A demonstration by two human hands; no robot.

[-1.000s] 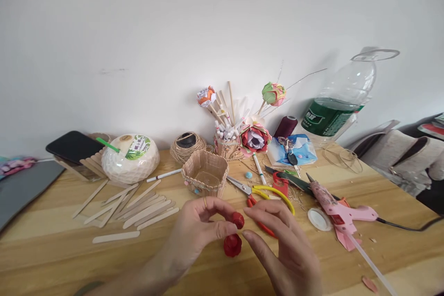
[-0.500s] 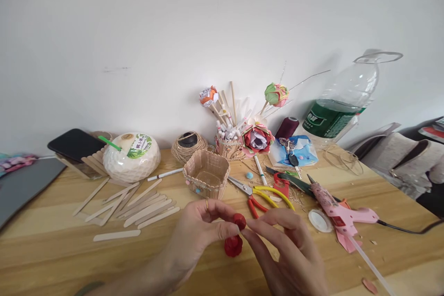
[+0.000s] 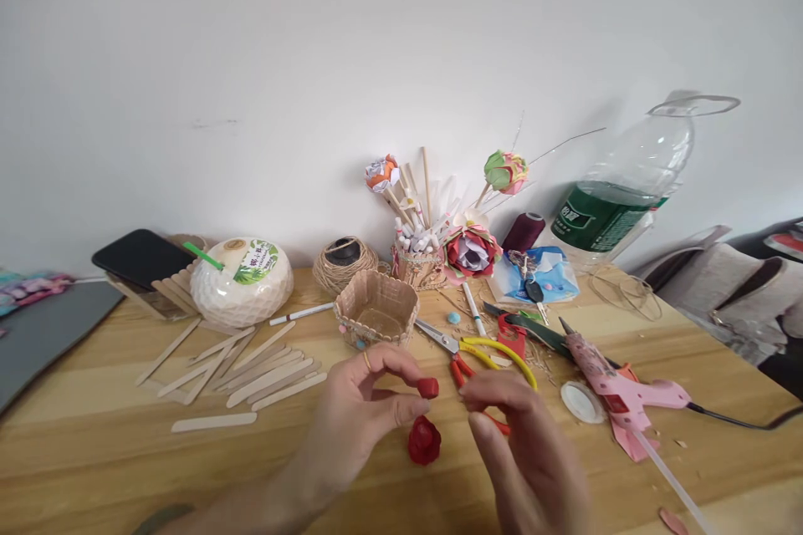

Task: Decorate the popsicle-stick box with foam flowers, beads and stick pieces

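Observation:
My left hand (image 3: 360,414) pinches a small red clay piece (image 3: 427,387) between thumb and fingertips, just above the wooden table (image 3: 88,443). A second, larger red clay lump (image 3: 424,440) lies on the table right below it. My right hand (image 3: 524,451) hovers to the right with fingers apart and curled, holding nothing, a little away from the red piece. A small basket of craft sticks (image 3: 376,319) stands just behind my hands.
Loose craft sticks (image 3: 251,372) lie at left, by a white round container (image 3: 242,280) and a phone (image 3: 141,259). Scissors (image 3: 477,351), a pink glue gun (image 3: 618,384), a white lid (image 3: 581,401), twine (image 3: 344,263), paper flowers (image 3: 470,249) and a plastic bottle (image 3: 618,192) fill the right.
My right hand has let go of the small red piece and drawn back to the right. My left hand keeps the piece, lifted slightly away from the lump below.

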